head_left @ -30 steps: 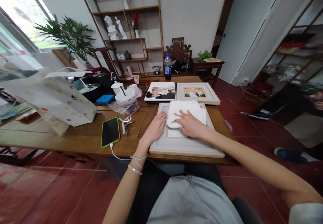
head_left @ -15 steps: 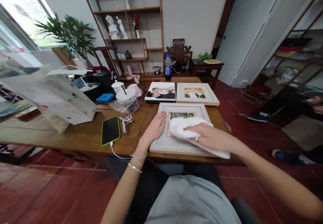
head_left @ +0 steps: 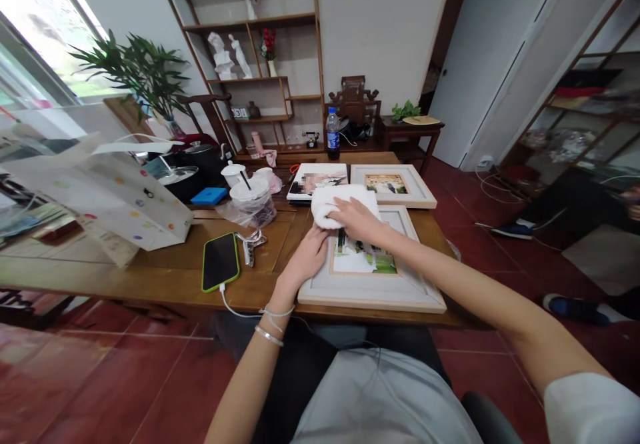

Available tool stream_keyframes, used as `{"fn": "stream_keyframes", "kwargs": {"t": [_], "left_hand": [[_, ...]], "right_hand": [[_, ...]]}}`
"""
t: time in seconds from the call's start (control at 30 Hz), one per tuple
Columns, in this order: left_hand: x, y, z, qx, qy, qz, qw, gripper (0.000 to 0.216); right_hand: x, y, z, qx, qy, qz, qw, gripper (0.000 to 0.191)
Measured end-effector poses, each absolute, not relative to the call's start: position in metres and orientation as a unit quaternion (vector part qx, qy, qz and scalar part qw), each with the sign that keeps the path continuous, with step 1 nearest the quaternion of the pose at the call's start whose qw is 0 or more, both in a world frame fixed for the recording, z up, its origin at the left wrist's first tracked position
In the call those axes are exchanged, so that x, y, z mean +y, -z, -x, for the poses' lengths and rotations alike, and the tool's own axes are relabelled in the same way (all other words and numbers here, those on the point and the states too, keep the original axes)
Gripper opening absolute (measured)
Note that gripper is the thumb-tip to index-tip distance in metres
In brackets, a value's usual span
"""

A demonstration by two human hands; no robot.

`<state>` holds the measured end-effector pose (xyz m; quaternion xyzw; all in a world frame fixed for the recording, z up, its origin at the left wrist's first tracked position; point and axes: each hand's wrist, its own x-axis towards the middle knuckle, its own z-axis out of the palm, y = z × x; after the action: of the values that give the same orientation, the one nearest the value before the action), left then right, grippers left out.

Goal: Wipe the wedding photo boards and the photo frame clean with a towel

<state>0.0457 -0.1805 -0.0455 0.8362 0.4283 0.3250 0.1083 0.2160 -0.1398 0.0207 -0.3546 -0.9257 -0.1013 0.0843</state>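
My right hand (head_left: 356, 219) is closed on a folded white cloth (head_left: 345, 199), pressed over the far left part of a pale wooden picture frame (head_left: 370, 295). The cloth hides the frame's top left corner and part of the photo (head_left: 367, 261) inside it, which shows green and white areas. At the frame's left side my left hand (head_left: 309, 255) grips the rim, its fingertips near the cloth. The frame lies flat by the table's front edge.
Behind are a second framed picture (head_left: 395, 196) and a white photo panel (head_left: 305, 181). To the left are a phone (head_left: 221, 263) on a cable, a lidded cup (head_left: 250, 194) in plastic, a blue box (head_left: 209, 195) and a paper bag (head_left: 150, 214). A bottle (head_left: 333, 134) stands behind.
My right hand has slid the cloth away from me and left, from the frame's middle to its far left corner, uncovering the lower photo. My left hand stays at the left rim.
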Motion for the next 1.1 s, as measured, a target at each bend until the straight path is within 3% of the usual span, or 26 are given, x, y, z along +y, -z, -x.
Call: {"fn": "stream_keyframes", "kwargs": {"t": [0.2,0.47,0.57,0.7,0.8,0.97,1.1], "left_hand": [[-0.18,0.045,-0.046,0.432,-0.318,-0.836,0.116,0.042],[-0.18,0.05,-0.045,0.446,-0.312,-0.831,0.115,0.043],[-0.18,0.05,-0.045,0.445,-0.316,-0.83,0.116,0.044],[-0.181,0.049,-0.045,0.447,-0.318,-0.828,0.115,0.044],[-0.181,0.049,-0.045,0.446,-0.321,-0.827,0.119,0.043],[-0.18,0.05,-0.045,0.446,-0.321,-0.827,0.118,0.043],[-0.179,0.051,-0.045,0.45,-0.313,-0.829,0.113,0.042]], "right_hand": [[-0.144,-0.022,-0.225,-0.931,0.077,0.354,0.048,0.036],[-0.158,-0.06,-0.31,-0.904,0.021,0.426,-0.025,0.042],[-0.161,-0.083,-0.335,-0.897,0.009,0.442,0.012,0.037],[-0.168,-0.095,-0.342,-0.816,0.158,0.538,0.137,0.033],[-0.172,-0.081,-0.324,-0.812,0.238,0.502,0.177,0.043],[-0.175,-0.028,-0.276,-0.896,0.184,0.397,0.072,0.057],[-0.185,-0.003,-0.245,-0.907,0.135,0.399,0.019,0.053]]}}
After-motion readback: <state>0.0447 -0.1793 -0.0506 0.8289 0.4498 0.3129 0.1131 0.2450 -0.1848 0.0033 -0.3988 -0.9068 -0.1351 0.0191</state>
